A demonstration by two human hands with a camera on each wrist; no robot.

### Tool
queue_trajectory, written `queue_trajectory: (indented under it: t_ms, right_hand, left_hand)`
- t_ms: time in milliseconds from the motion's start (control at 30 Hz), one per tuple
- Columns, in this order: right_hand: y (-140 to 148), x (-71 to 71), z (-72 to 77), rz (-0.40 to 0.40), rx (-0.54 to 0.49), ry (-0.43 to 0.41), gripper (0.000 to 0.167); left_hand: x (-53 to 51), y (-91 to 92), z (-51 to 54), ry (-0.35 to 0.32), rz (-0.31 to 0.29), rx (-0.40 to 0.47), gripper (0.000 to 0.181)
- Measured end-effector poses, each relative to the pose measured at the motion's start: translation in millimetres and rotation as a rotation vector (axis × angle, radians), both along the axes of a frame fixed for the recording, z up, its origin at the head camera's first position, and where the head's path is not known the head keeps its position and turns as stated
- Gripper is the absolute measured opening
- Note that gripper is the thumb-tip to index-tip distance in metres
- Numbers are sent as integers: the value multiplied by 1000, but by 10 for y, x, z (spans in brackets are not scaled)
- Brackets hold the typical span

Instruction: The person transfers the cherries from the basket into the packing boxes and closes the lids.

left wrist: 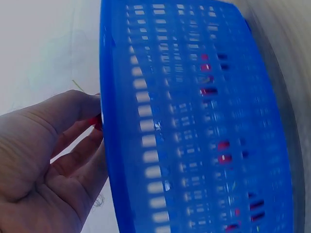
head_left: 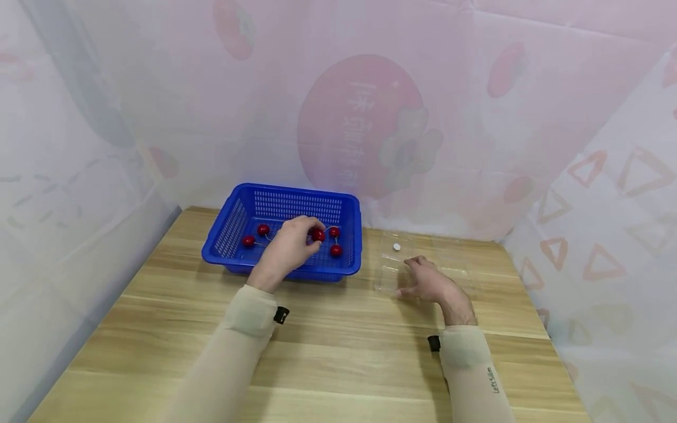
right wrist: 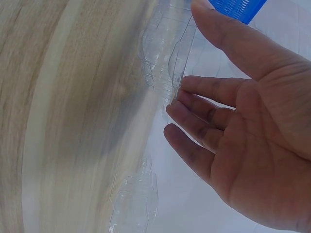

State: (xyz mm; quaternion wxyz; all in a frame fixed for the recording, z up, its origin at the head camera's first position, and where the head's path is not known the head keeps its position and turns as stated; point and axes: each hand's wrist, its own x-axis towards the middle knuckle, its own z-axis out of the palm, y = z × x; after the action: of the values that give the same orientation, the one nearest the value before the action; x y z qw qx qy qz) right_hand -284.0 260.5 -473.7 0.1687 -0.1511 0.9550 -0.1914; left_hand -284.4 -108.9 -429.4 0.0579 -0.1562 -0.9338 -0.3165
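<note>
In the head view my left hand (head_left: 288,247) is above the blue basket (head_left: 282,274), its thumb and fingers pinching a red cherry (head_left: 318,235). The left wrist view shows that hand (left wrist: 53,145) at the basket's rim, the cherry mostly hidden behind the fingers. Several more cherries (head_left: 335,250) with thin stems lie in the basket. To the right, my right hand (head_left: 431,285) is at a clear plastic container (head_left: 388,270). In the right wrist view its fingers (right wrist: 194,127) are loosely extended, fingertips at the container's edge and thumb apart from them.
A small white round piece (head_left: 396,247) is at the container's back part. More clear plastic (head_left: 455,273) extends to the right of the right hand. The wooden table (head_left: 338,352) meets pale printed cloth walls (head_left: 465,176) at the back and sides.
</note>
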Motion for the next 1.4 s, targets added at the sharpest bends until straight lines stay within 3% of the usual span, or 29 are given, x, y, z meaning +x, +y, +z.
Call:
queue_trajectory:
  t_ms: [400,667,1033,1267,1400]
  right_hand:
    - [14,3,-8,2,3,7,98]
    - [13,8,-14,1,-3,15,97]
    - [19,-10,-30,-2,-13,20,97]
    - [28,-10,-21,-4,-20,15,97]
    - [32,-8,-20,3,-16,19,97]
  left_hand:
    - [75,432,-3,43,-43,65,33]
    - [116,740,-53,107,-79,82,29]
    - [204,1050,-126,102,-156,105,35]
    - [236,1244,-226,50,-179,37,33]
    - [250,1372,-266,67,-192,-42,31]
